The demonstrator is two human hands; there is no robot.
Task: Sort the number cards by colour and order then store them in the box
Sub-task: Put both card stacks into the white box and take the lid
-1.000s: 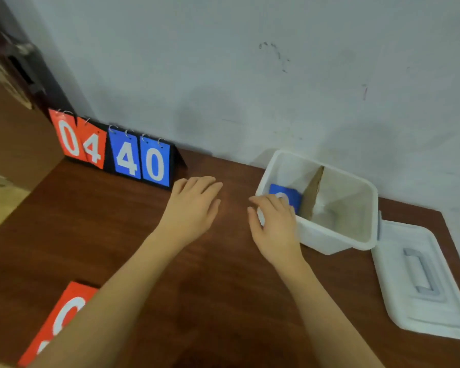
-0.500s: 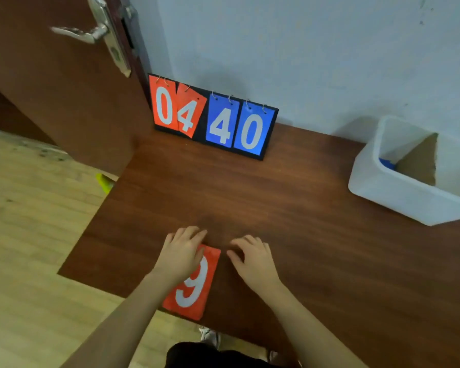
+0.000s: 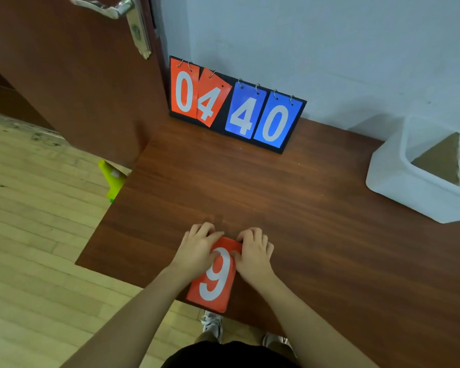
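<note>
- Flat red rectangular card printed with a white 9 (image 3: 218,274): lay lower centre of frame on the dark wooden surface (image 3: 316,208), its near end overhanging the edge.
- Left hand (image 3: 197,251) and right hand (image 3: 255,254): fingers curled over the card's top corners, thumbs on its face.
- Handling, judged: light, thin, semi-stiff, slick; best pinched by an edge.
- White plastic box (image 3: 398,181): right of frame, well apart.

You have a red card (image 3: 215,274), white 9, lying flat at the table's near edge, its lower end overhanging. The white box (image 3: 398,181) stands open at far right, a cardboard divider (image 3: 441,160) upright inside. Its contents cannot be seen.
</note>
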